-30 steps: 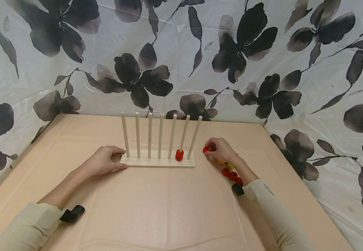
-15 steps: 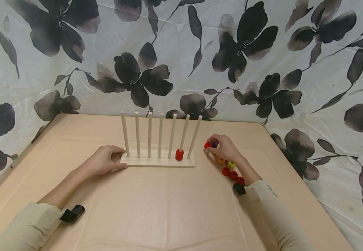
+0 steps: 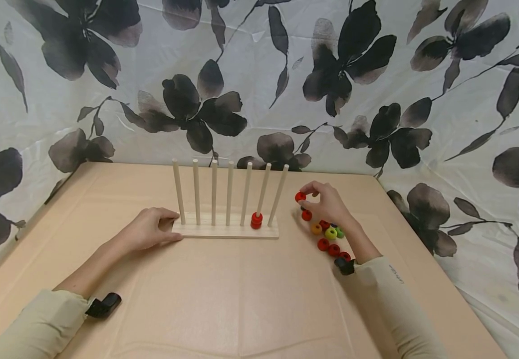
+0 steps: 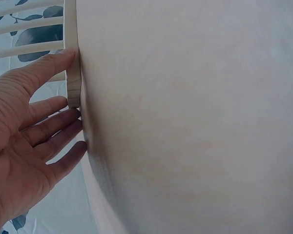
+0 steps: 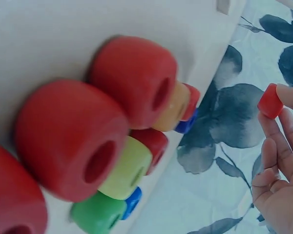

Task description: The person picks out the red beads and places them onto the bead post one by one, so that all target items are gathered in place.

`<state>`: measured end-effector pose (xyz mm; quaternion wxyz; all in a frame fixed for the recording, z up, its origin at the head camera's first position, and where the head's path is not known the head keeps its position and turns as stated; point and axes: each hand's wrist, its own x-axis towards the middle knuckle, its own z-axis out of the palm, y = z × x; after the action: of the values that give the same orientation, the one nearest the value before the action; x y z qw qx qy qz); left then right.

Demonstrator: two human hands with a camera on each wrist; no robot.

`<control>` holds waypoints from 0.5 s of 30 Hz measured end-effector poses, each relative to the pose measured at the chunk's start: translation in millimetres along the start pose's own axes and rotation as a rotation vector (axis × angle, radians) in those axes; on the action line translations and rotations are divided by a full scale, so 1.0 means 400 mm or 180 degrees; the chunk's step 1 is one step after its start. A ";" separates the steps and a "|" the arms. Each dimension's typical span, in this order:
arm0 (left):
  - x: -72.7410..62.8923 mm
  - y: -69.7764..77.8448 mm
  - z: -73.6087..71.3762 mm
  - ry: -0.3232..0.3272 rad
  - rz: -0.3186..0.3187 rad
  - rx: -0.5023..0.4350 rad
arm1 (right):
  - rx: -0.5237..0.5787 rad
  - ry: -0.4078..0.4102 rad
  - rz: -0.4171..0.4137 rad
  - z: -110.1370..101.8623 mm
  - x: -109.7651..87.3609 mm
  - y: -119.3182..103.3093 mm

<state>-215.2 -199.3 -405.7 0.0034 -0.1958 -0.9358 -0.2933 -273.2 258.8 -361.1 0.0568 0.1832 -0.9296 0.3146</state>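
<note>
A pale wooden rack [image 3: 223, 232] with a row of upright pegs stands mid-table in the head view. My left hand [image 3: 149, 229] grips its left end, thumb and fingertips at the base edge, as the left wrist view also shows. Two red beads [image 3: 256, 221] are stacked on the second peg from the right. To the right of the rack, my right hand [image 3: 331, 207] pinches a red bead [image 5: 270, 101] between thumb and fingertips, raised above the other beads. Its remaining fingers are loosely bent in the right wrist view.
Loose beads lie below the right hand: an orange one [image 3: 316, 229], a yellow one [image 3: 331, 233], a green one [image 3: 340, 233], a blue one [image 5: 132, 203] and several red ones [image 3: 334, 250]. A floral cloth [image 3: 259, 89] hangs behind the table's far edge.
My right hand has risen away from the bead group with the red bead, uncovering more of the loose beads. The left hand and the rack have stayed put.
</note>
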 end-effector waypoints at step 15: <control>-0.002 0.003 0.002 -0.0009 0.0001 -0.0017 | 0.0102 0.0173 0.0042 -0.050 -0.006 -0.057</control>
<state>-214.1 -198.4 -405.8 0.0016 -0.1964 -0.9349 -0.2955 -262.4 255.0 -332.8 0.0770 0.1693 -0.9238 0.3347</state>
